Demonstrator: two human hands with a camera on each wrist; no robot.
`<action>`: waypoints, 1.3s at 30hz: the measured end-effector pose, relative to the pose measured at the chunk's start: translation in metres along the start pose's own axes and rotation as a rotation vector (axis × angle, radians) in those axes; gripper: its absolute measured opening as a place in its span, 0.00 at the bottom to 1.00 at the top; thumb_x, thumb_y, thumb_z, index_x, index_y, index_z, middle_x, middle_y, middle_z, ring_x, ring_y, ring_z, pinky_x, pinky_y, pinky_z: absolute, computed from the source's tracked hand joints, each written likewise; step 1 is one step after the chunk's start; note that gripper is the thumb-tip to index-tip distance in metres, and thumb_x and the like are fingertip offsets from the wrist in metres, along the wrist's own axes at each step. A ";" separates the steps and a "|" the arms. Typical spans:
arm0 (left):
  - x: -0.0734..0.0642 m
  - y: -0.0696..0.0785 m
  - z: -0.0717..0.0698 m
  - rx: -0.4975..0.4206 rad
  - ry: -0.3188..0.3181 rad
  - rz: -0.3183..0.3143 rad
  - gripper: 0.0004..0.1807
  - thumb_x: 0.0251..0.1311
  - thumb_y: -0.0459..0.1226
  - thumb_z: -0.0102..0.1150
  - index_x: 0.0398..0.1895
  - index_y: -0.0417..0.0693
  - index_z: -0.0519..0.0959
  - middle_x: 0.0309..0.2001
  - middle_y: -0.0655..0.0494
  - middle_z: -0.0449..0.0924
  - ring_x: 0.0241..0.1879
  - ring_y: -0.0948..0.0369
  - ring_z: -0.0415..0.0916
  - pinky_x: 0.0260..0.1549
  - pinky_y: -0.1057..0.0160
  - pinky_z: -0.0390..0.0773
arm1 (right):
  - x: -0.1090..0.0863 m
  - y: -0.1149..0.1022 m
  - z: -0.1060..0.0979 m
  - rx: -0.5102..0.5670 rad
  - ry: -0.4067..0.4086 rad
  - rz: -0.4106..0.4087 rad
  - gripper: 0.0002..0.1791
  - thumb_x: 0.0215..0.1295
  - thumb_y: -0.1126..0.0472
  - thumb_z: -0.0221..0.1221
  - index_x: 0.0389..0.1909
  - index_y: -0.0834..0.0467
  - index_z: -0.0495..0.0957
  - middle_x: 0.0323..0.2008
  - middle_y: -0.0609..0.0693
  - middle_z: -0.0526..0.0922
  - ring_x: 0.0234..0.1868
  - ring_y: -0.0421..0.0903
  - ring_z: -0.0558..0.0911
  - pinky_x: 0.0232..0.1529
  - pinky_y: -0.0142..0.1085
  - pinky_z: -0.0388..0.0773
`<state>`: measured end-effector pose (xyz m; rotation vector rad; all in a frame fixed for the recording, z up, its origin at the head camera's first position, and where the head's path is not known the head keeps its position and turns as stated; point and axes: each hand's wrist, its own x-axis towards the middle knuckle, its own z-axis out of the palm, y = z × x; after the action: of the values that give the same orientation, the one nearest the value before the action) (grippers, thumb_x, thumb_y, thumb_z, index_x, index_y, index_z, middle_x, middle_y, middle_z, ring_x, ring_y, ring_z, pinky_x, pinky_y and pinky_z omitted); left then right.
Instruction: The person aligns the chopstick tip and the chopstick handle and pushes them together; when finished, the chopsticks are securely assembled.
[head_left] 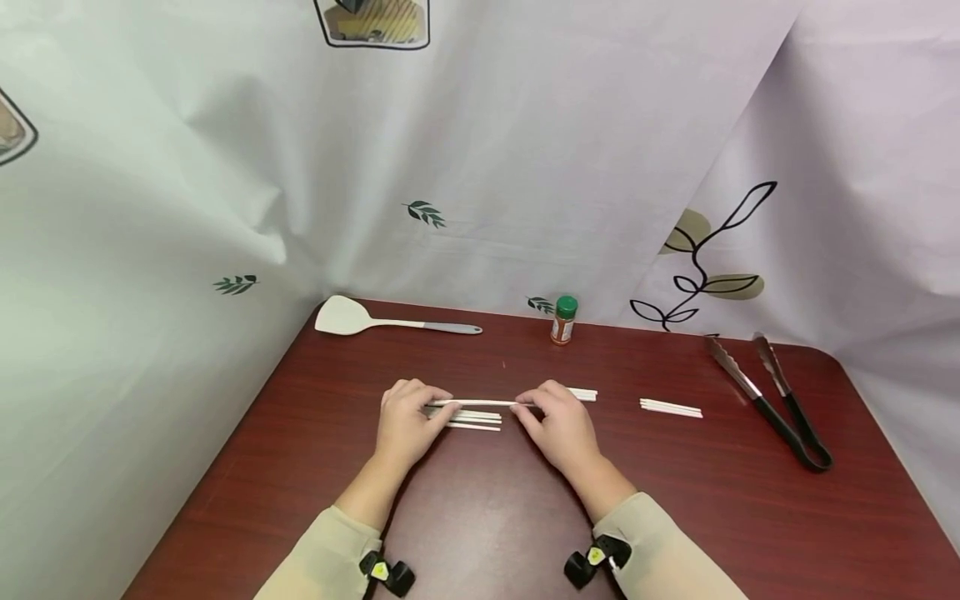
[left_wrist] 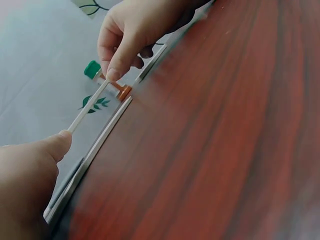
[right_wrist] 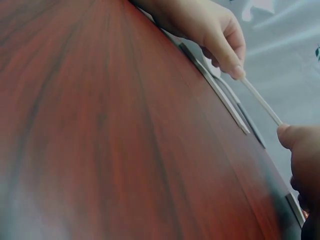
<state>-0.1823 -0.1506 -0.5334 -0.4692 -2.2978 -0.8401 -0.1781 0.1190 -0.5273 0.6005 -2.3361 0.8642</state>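
Observation:
A thin white stick is held level above the table, one end in each hand. My left hand pinches its left end between thumb and fingers. At the other end, my right hand pinches it the same way. Both wrist views show the held stick raised off the tabletop. Several similar white sticks lie on the table just below it, their left ends hidden behind my left hand. Beyond my right hand lies a small group of sticks, partly covered by it.
Another row of white sticks lies farther right. Black-handled tongs rest spread at the table's right. At the back are a white spatula and a green-capped spice jar. A patterned cloth hangs behind the dark red table.

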 end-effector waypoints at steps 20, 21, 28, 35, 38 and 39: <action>0.008 0.041 0.037 -0.045 -0.072 0.055 0.09 0.53 0.42 0.83 0.32 0.53 0.89 0.28 0.62 0.79 0.34 0.56 0.76 0.41 0.50 0.76 | -0.020 0.033 -0.040 -0.004 0.052 0.005 0.08 0.56 0.62 0.80 0.34 0.53 0.90 0.32 0.42 0.84 0.36 0.43 0.81 0.39 0.40 0.78; 0.008 0.043 0.039 -0.047 -0.080 0.054 0.09 0.54 0.41 0.82 0.33 0.53 0.89 0.29 0.62 0.79 0.34 0.56 0.76 0.42 0.50 0.76 | -0.021 0.035 -0.043 -0.004 0.054 0.009 0.09 0.56 0.62 0.80 0.34 0.53 0.89 0.32 0.42 0.84 0.36 0.43 0.81 0.39 0.39 0.77; 0.010 0.058 0.055 -0.063 -0.129 0.056 0.05 0.60 0.41 0.78 0.36 0.53 0.90 0.31 0.62 0.79 0.35 0.56 0.76 0.44 0.50 0.76 | -0.030 0.046 -0.060 -0.037 0.076 0.012 0.10 0.53 0.64 0.81 0.33 0.54 0.90 0.31 0.43 0.84 0.36 0.44 0.81 0.40 0.38 0.77; 0.012 0.071 0.065 -0.058 -0.125 0.084 0.05 0.60 0.41 0.78 0.36 0.54 0.90 0.30 0.62 0.78 0.34 0.57 0.75 0.40 0.53 0.74 | -0.037 0.056 -0.071 -0.047 0.088 0.028 0.09 0.54 0.63 0.80 0.34 0.54 0.90 0.32 0.43 0.84 0.36 0.43 0.81 0.40 0.36 0.76; 0.013 0.076 0.070 -0.058 -0.126 0.095 0.05 0.60 0.42 0.78 0.35 0.54 0.90 0.30 0.62 0.79 0.34 0.58 0.75 0.40 0.53 0.75 | -0.040 0.061 -0.077 -0.058 0.091 0.025 0.09 0.54 0.63 0.80 0.34 0.54 0.90 0.32 0.43 0.84 0.35 0.43 0.81 0.39 0.36 0.75; 0.013 0.078 0.071 -0.059 -0.129 0.099 0.05 0.60 0.42 0.78 0.36 0.54 0.90 0.30 0.62 0.79 0.35 0.58 0.76 0.40 0.53 0.75 | -0.041 0.063 -0.079 -0.064 0.091 0.026 0.09 0.54 0.63 0.80 0.34 0.54 0.90 0.32 0.43 0.84 0.35 0.42 0.81 0.40 0.36 0.75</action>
<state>-0.1833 -0.0445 -0.5322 -0.6751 -2.3505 -0.8523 -0.1566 0.2252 -0.5315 0.4953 -2.2850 0.8083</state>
